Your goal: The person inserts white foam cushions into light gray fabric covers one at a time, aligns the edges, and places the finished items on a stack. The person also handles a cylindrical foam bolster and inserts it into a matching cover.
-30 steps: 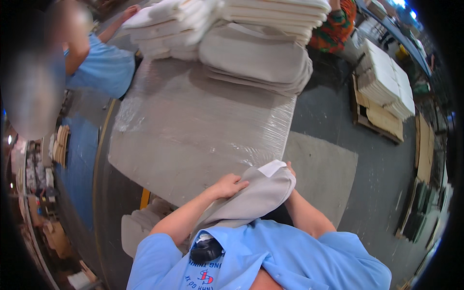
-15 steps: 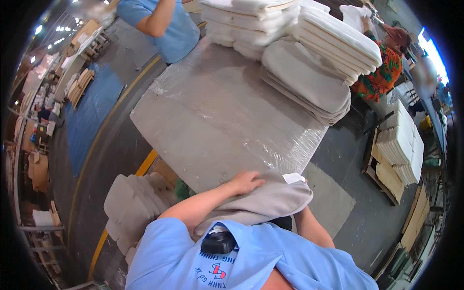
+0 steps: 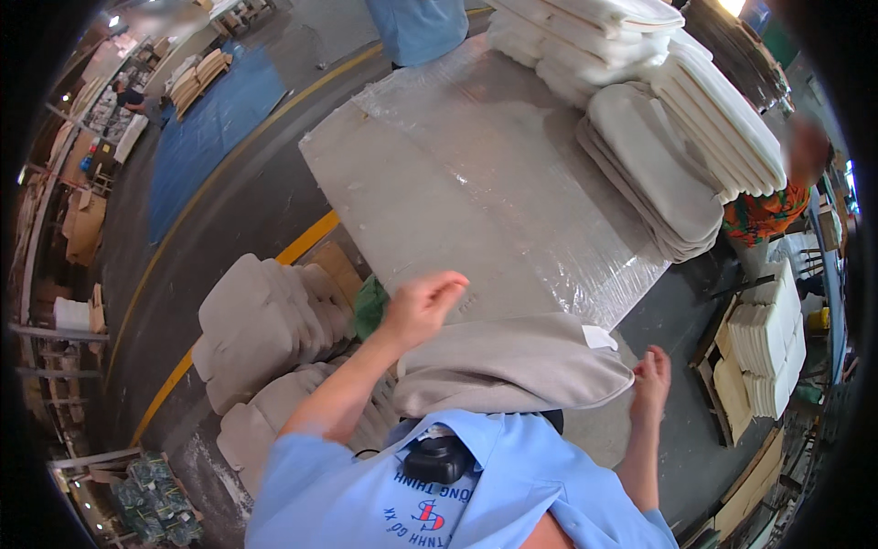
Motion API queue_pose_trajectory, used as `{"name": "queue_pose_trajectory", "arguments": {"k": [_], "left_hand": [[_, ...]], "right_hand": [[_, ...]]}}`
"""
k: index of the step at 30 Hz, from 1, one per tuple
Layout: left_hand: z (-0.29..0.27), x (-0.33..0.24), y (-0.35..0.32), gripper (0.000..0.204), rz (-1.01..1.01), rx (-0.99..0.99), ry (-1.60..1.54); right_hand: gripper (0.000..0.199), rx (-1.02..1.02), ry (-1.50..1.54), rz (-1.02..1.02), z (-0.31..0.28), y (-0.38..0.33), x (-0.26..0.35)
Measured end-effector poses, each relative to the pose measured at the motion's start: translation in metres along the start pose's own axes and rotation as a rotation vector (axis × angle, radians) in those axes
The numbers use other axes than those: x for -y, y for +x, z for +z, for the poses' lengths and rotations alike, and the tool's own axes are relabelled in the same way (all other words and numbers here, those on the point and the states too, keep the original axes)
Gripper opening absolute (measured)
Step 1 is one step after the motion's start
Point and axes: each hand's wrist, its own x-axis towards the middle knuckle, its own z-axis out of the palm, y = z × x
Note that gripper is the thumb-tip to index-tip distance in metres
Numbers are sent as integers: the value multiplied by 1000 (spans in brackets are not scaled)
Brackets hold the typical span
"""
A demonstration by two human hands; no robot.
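Observation:
A grey cushion (image 3: 512,366) lies across the near edge of the table against my body, with a white tag (image 3: 599,338) at its right end. My left hand (image 3: 425,306) is above the table's near corner, just beyond the cushion, its fingers curled and pressed together. Whatever may be between those fingertips is too small to tell. Beside the cushion's right end, apart from it, my right hand (image 3: 651,380) is raised with bent fingers drawn together; its grip is hidden.
The plastic-wrapped table (image 3: 439,201) bears grey cushions (image 3: 654,165) and white cushions (image 3: 722,119) at its far right. Stacked grey cushions (image 3: 261,316) stand at my left. A pallet of white pads (image 3: 768,339) is at right. Two people stand beyond the table.
Both hands have come away from the cushion: the left has lifted up off it, the right has moved out to its right. The view has shifted, showing more of the left-hand stacks.

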Motion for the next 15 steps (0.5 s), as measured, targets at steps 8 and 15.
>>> {"name": "queue_pose_trajectory", "arguments": {"k": [8, 15], "left_hand": [[-131, -215, -42, 50, 1254, -513, 52], [-150, -230, -40, 55, 1261, -835, 392]], "right_hand": [[95, 687, -1427, -797, 98, -142, 134], [90, 836, -1459, -836, 108, -123, 121]]}}
